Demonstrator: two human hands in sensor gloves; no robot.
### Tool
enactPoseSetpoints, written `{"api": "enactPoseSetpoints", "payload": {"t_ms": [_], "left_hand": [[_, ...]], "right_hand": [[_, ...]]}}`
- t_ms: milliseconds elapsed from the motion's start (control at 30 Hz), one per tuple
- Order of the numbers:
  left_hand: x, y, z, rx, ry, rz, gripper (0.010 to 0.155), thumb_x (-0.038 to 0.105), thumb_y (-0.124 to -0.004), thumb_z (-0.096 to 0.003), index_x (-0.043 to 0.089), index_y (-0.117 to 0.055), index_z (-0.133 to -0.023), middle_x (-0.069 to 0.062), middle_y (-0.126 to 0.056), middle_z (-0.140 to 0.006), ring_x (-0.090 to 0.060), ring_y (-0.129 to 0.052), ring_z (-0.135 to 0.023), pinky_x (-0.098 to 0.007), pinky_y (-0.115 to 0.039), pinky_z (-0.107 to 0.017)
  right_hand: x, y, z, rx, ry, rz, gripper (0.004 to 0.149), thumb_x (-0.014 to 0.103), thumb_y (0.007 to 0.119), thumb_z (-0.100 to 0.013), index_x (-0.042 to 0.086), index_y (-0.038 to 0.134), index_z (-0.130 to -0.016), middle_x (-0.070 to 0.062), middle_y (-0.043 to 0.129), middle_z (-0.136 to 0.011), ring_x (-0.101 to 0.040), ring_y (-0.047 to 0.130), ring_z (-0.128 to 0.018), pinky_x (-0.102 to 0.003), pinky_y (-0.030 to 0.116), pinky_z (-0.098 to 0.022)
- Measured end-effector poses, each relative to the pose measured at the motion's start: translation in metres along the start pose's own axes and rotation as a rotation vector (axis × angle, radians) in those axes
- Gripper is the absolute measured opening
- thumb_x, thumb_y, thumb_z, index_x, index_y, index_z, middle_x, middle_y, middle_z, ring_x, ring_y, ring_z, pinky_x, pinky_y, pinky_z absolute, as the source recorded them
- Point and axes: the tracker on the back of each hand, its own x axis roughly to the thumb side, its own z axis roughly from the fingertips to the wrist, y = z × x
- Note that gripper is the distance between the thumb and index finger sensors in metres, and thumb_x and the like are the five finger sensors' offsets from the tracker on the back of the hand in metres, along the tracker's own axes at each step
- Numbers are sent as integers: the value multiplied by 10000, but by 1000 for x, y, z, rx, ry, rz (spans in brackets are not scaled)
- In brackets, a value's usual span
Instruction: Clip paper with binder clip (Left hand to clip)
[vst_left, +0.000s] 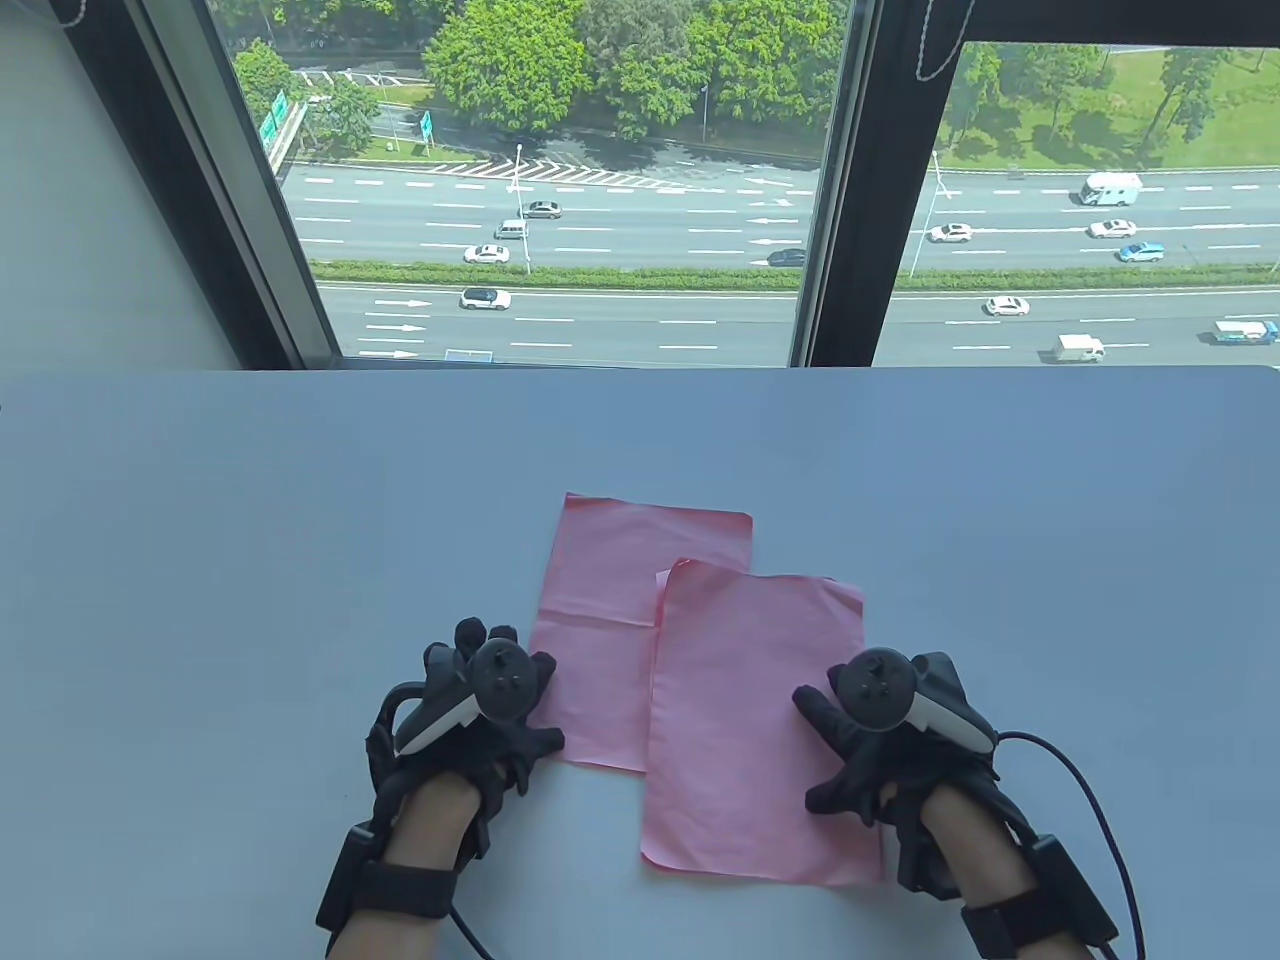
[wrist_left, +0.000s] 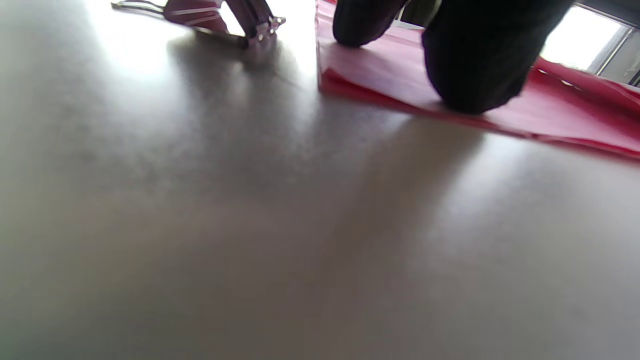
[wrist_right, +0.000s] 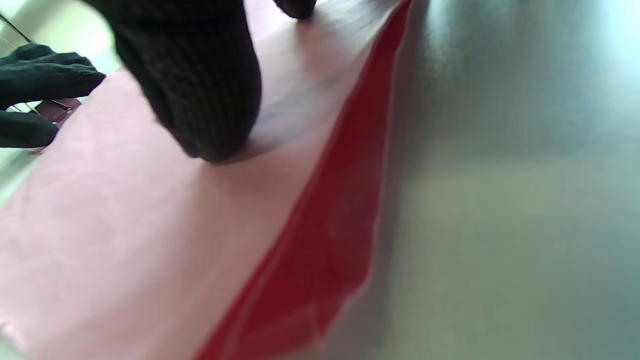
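Two pink paper sheets lie overlapped on the table, one further back on the left (vst_left: 610, 580) and one in front on the right (vst_left: 760, 720). My left hand (vst_left: 495, 700) rests at the left sheet's near left edge, and its fingertips (wrist_left: 475, 65) press on the paper (wrist_left: 550, 105). A small binder clip (wrist_left: 220, 20) with wire handles lies on the table just left of that sheet. No finger is on it, and my left hand hides it in the table view. My right hand (vst_left: 865, 735) lies on the front sheet's right edge, a fingertip (wrist_right: 200, 95) pressing it down.
The table (vst_left: 250, 560) is plain light grey, and its far edge meets a window. A cable (vst_left: 1090, 800) runs from my right wrist over the table at the near right. The front sheet's right edge (wrist_right: 345, 210) lifts slightly off the table.
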Motion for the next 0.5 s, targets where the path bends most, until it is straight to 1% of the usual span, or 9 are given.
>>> {"api": "enactPoseSetpoints", "payload": {"t_ms": [300,433,500], "left_hand": [[14,0,3,4,-38,-42,803,588,-820,-437,293,-522,-1122,-77,-279,-1206,-344,17,-1008,-581,-37,-635],[16,3,4,19,-68,-32,766,583,-824,-434,299,-584,-1104,-72,-293,-1208,-347,-1,-1014,-584,-50,-642],[15,7,7,27,-72,-21,735,574,-827,-434,309,-633,-1091,-67,-296,-1208,-343,-3,-1016,-583,-52,-645]], "right_hand": [[1,1,-2,-21,-22,2,951,434,947,-395,248,324,-1088,-129,97,-1093,-517,1,-904,-715,127,-603],[2,2,-3,-27,-35,2,947,440,940,-395,253,320,-1087,-126,102,-1094,-515,6,-905,-713,129,-603],[0,-3,0,-36,-50,-23,945,456,924,-394,259,309,-1084,-120,104,-1095,-513,6,-905,-712,130,-604]]}}
